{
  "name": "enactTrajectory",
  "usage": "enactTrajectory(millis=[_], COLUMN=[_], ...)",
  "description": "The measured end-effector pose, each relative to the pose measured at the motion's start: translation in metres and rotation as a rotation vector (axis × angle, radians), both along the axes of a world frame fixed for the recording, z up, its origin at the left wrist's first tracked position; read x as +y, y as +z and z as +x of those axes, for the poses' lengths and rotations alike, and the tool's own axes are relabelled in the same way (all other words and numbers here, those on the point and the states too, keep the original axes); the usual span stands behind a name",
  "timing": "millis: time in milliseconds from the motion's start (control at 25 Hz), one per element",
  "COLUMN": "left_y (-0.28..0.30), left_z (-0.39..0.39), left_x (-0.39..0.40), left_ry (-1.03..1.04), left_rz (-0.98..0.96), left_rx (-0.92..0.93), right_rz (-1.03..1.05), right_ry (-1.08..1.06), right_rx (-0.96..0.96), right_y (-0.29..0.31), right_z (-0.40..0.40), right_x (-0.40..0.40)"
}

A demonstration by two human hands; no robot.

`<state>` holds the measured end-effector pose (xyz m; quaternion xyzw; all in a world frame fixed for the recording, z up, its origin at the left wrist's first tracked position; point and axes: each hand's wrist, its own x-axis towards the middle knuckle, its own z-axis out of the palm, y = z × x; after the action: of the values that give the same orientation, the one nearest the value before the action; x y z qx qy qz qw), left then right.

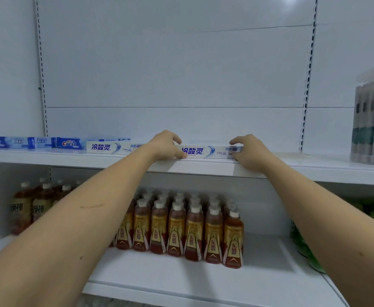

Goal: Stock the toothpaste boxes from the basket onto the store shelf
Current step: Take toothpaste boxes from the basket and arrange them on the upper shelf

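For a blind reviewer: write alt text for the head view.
Both hands, left hand and right hand, grip the ends of a white toothpaste box lying on the upper shelf, beside another white box and blue Crest boxes. Tea bottles fill the shelf below.

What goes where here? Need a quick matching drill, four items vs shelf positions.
Items
1. Crest boxes
2. white toothpaste box in both hands
3. amber drink bottles
4. grey-green pouches

Places
A. lower shelf, centre
B. upper shelf, far right
C. upper shelf, far left
D. upper shelf front edge, centre

Pairs: 1-C, 2-D, 3-A, 4-B. The left hand and right hand each grip one end of that box.
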<state>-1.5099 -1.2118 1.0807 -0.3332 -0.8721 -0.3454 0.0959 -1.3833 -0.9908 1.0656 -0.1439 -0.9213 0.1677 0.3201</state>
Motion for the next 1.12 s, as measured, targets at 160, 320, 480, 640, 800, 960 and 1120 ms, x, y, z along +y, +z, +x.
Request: enactTrajectory(millis=[160, 320, 480, 640, 800, 960, 1120], left_y=[0.007, 0.016, 0.013, 0.007, 0.003, 0.002, -0.003], left_z=[0.008, 0.017, 0.023, 0.020, 0.015, 0.003, -0.011], left_x=[-0.017, -0.048, -0.110, -0.207, -0.318, -0.419, -0.478], left_ry=[0.011, 0.035, 0.085, 0.156, 0.194, 0.288, 0.318], left_rz=[0.022, 0.050, 0.086, 0.169, 0.215, 0.320, 0.481], left_rx=[0.075, 0.100, 0.070, -0.007, -0.093, -0.164, -0.269], right_rz=[-0.055, -0.046, -0.055, -0.177, -0.583, -0.784, -0.928], right_ry=[-0.002, -0.028, 0.071, 0.264, 0.513, 0.572, 0.594], right_rx=[0.043, 0.162, 0.226, 0.244, 0.209, 0.132, 0.118], right_y=[0.001, 0.008, 0.017, 0.020, 0.017, 0.021, 0.023], right_z=[0.005, 0.003, -0.006, -0.027, -0.053, -0.081, -0.095], right_x=[-0.005, -0.030, -0.098, -0.203, -0.326, -0.421, -0.469])
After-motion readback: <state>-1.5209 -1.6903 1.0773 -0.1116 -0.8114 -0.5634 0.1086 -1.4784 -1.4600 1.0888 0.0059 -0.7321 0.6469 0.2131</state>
